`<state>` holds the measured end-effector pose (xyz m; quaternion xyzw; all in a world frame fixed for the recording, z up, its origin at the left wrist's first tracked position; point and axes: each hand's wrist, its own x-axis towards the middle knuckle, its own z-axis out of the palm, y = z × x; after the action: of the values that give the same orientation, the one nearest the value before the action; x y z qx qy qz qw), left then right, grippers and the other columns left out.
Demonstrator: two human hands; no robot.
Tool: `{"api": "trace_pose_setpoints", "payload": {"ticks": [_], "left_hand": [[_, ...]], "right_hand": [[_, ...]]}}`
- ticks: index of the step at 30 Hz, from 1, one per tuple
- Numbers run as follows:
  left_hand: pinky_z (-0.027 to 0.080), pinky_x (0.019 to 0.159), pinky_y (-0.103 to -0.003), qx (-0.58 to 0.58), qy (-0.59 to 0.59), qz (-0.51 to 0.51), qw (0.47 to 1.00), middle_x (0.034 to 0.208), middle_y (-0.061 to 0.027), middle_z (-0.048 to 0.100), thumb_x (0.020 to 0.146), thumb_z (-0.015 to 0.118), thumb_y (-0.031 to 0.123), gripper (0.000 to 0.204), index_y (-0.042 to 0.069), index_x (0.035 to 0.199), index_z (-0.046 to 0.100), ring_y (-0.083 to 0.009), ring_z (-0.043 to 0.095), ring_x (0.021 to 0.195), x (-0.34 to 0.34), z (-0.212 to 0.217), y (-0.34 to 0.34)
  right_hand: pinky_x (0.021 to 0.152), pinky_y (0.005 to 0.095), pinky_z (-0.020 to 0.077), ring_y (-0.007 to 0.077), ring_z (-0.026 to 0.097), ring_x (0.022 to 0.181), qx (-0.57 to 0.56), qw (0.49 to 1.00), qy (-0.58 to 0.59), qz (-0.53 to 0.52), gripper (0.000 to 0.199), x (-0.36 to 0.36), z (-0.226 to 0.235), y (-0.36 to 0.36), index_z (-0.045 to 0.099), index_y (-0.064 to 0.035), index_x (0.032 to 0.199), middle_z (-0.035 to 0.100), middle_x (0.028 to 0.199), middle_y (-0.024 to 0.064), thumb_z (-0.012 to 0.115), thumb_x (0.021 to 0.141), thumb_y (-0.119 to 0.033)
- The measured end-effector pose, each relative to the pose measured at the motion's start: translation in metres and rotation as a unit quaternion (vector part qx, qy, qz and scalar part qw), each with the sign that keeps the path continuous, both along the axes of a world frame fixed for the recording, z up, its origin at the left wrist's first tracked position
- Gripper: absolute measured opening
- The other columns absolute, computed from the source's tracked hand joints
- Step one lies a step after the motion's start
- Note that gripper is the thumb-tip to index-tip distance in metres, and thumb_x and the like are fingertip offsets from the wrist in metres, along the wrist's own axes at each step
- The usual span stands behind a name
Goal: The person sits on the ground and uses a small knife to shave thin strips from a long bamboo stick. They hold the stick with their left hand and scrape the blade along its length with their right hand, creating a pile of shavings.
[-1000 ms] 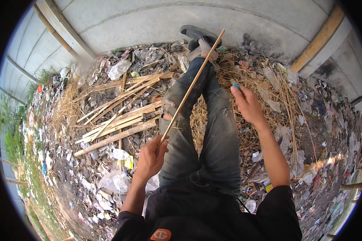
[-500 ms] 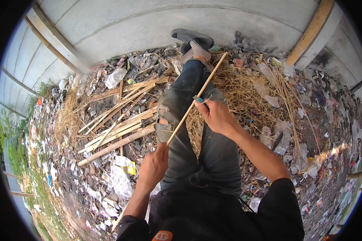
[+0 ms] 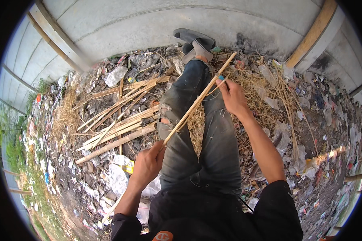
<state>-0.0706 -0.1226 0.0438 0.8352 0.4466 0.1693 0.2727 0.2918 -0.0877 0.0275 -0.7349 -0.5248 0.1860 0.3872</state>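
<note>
Wooden stick (image 3: 188,113), one in number, is noted slanting across and above the person's legs, its near end in the left hand (image 3: 148,164) and its far end pointing toward the feet, near the foot of the grey wall (image 3: 181,24). The left hand is closed firmly about that end, presumably to steady the piece and leave its length exposed to the right. The right hand (image 3: 234,98), thumb and fingers drawn narrow about a small teal item (image 3: 221,78), is at the upper part of the stick; the item's full shape is hidden, and whether the fingers also grip the wood cannot be told. Thin loose fibres show along the stick just below that hand. The outstretched legs (image 3: 219,140) appear to provide a working space beneath, though contact with the stick cannot be confirmed. Count: two hands, both occupied; one teal item; two legs, crossed at the ankles; one thicker round pole (image 3: 116,143) on the ground to the left; beside it a pile of pale slats (image 3: 118,129), at least six, overlap preventing an exact figure; one further pale strip (image 3: 112,209) next to the left forearm. Plastic litter and dry straw (image 3: 249,94) are beyond counting.
</note>
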Motion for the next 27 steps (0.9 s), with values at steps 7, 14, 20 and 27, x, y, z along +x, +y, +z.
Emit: {"api": "trace_pose_setpoints", "payload": {"ticks": [7,14,20,27], "left_hand": [[0.053,0.060,-0.043,-0.092,-0.003,-0.010,0.996,0.074,-0.0222,0.070,0.099,0.069,0.008,0.020,0.002,0.118,0.070,-0.0402,0.073,0.069,-0.066,0.008,-0.018],[0.044,0.059,-0.033,-0.201,-0.077,0.032,0.976,0.067,-0.0060,0.055,0.110,0.056,0.024,0.025,0.001,0.114,0.066,-0.0178,0.053,0.060,-0.047,-0.012,0.008],[0.032,0.054,-0.026,-0.292,-0.182,0.042,0.938,0.069,0.0075,0.042,0.113,0.050,0.033,0.031,0.005,0.102,0.058,-0.0042,0.038,0.061,-0.009,-0.035,0.019],[0.043,0.060,-0.045,-0.132,-0.089,0.001,0.987,0.067,-0.0179,0.057,0.111,0.055,0.028,0.032,-0.002,0.098,0.059,-0.0361,0.056,0.061,0.032,-0.014,0.016]], "right_hand": [[0.075,0.0444,0.0475,0.0229,0.060,0.073,-0.027,0.956,0.073,-0.282,0.070,0.215,-0.025,-0.013,0.067,0.0064,0.132,0.058,0.073,0.0114,0.048,0.109,-0.057],[0.070,0.0418,0.0430,0.0204,0.053,0.069,0.012,0.981,0.023,-0.192,0.063,0.156,-0.006,-0.006,0.068,0.0037,0.121,0.048,0.068,0.0058,0.048,0.110,-0.055],[0.060,0.0440,0.0429,0.0330,0.057,0.059,0.043,0.995,0.010,0.093,0.050,-0.009,0.021,-0.021,0.061,-0.0009,0.092,0.057,0.066,0.0160,0.053,0.109,-0.048],[0.058,0.0571,0.0474,0.0481,0.066,0.067,-0.016,0.962,-0.041,0.269,0.051,-0.115,0.005,-0.055,0.060,0.0010,0.086,0.063,0.067,0.0263,0.056,0.107,-0.045]]}}
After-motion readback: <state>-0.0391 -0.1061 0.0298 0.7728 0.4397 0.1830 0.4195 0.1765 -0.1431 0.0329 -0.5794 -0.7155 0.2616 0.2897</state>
